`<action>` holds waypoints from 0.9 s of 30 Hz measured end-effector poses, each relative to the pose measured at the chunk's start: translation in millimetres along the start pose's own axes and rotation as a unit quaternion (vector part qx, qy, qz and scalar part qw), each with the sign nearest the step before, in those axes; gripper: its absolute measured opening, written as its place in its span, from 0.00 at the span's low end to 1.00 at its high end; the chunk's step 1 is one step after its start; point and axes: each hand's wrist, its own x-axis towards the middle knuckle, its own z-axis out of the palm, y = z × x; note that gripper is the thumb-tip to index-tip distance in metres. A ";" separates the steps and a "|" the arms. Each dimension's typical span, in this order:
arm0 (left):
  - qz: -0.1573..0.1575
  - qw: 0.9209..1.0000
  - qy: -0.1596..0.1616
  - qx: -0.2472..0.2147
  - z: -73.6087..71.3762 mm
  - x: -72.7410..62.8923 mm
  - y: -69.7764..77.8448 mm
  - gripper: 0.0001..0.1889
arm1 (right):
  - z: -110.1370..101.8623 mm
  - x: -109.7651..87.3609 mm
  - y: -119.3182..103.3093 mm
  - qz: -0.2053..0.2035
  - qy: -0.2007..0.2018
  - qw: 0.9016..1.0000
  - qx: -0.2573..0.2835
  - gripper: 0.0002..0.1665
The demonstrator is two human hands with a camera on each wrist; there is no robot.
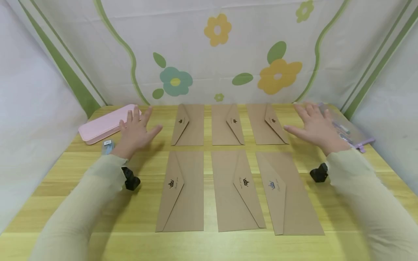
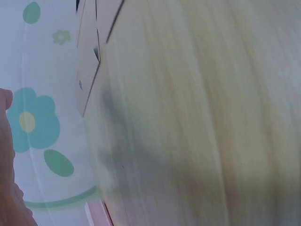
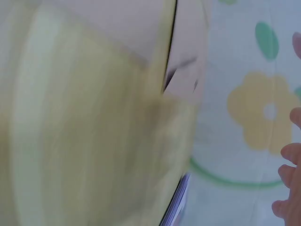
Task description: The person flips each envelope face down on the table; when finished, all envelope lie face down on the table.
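Front row: three flat brown paper envelopes with pointed flaps (image 1: pixel 193 203), side by side on the pale wooden table (image 1: pixel 130 232), whole in the head view; the lettering beside their printed crowns (image 1: pixel 246 182) is too fine to read surely.
Back row: three matching brown paper envelopes (image 1: pixel 193 127) just beyond, cut off at the top in the left wrist view.
Left hand (image 1: pixel 134 133): fingers spread, grasping nothing; only a sliver enters its wrist view.
Right hand (image 1: pixel 315 127): likewise splayed and holding nothing; its wrist view is blurred and catches fingertips at the edge.
Oblong pink case (image 1: pixel 101 125): far left, its right end partly covered by left fingers; contact cannot be told.
Small blue object with a white label (image 1: pixel 107 145): partly hidden by the left forearm; its kind is unclear.
Clear pouch with purple trim (image 1: pixel 356 132): partly behind the right hand, contents indistinct.
Beige sleeves (image 1: pixel 83 203): cut off by the frame.
White flowered cloth (image 1: pixel 202 69): behind the table, cropped above.
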 end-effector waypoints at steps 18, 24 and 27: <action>0.111 0.981 -0.023 -0.156 18.7 19.3 18.6 0.41 | 37.8 56.9 -108.7 -0.096 0.000 0.993 0.071 0.54; 0.115 0.979 -0.013 -0.167 26.8 26.5 20.4 0.44 | 54.5 68.3 -144.2 -0.105 -0.021 0.984 0.140 0.55; 0.099 0.975 -0.012 -0.199 31.2 28.7 21.1 0.45 | 63.7 72.6 -160.3 -0.106 -0.032 0.979 0.169 0.55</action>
